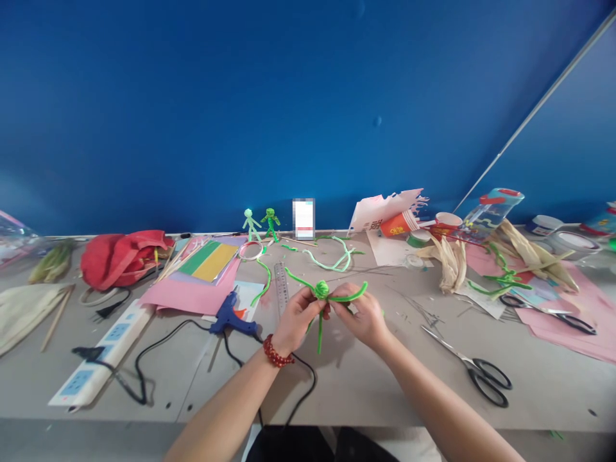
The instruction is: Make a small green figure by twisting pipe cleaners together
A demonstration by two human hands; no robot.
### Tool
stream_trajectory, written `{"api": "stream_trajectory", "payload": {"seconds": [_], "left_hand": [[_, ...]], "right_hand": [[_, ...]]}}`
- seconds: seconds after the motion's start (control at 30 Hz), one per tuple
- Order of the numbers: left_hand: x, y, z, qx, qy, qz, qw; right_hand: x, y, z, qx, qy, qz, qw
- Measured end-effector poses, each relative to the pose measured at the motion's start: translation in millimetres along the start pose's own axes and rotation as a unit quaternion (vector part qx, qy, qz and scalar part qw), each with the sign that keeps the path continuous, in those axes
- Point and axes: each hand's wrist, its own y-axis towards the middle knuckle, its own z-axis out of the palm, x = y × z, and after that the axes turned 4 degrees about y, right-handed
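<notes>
Both my hands meet over the middle of the grey table (346, 378), pinching a green pipe-cleaner figure (323, 292). It has a coiled round head, two arms spreading left and right, and a strand hanging down between my hands. My left hand (299, 316), with a red bead bracelet on the wrist, grips the figure just under the head. My right hand (362, 316) pinches the right arm and body from the other side. Two finished pipe-cleaner figures, one pale green (250, 224) and one dark green (271, 222), stand at the back by the blue wall.
A blue glue gun (231, 318) with a black cord and a power strip (103, 356) lie at left. A steel ruler (282, 287), coloured paper sheets (202, 273), a red cloth (124, 256), scissors (476, 369), more scissors (553, 313), corn husks (450, 263) and paper cups (399, 224) surround them.
</notes>
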Motion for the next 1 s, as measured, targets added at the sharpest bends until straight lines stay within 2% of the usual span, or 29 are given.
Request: {"api": "stream_trajectory", "payload": {"seconds": [0.13, 0.33, 0.5, 0.73, 0.87, 1.0], "left_hand": [[0.7, -0.1, 0.1, -0.008, 0.01, 0.01, 1.0], [1.0, -0.2, 0.6, -0.016, 0.033, 0.023, 0.999], [1.9, 0.7, 0.5, -0.024, 0.023, 0.021, 0.999], [4.3, 1.8, 0.3, -0.044, 0.001, 0.012, 0.999], [3.8, 1.4, 1.1, -0.042, -0.021, 0.005, 0.999], [3.2, 0.0, 1.1, -0.028, -0.043, -0.005, 0.999]], "right_hand": [[0.0, -3.5, 3.2, -0.009, 0.012, 0.058, 0.998], [4.1, -6.4, 7.0, -0.016, 0.022, 0.095, 0.995], [8.0, -4.2, 8.4, -0.015, 0.078, 0.141, 0.987], [3.4, -5.3, 8.2, -0.016, 0.102, 0.163, 0.981], [0.6, -5.4, 8.9, -0.016, 0.144, 0.196, 0.97], [0.1, -4.9, 8.7, -0.008, 0.162, 0.196, 0.967]]}}
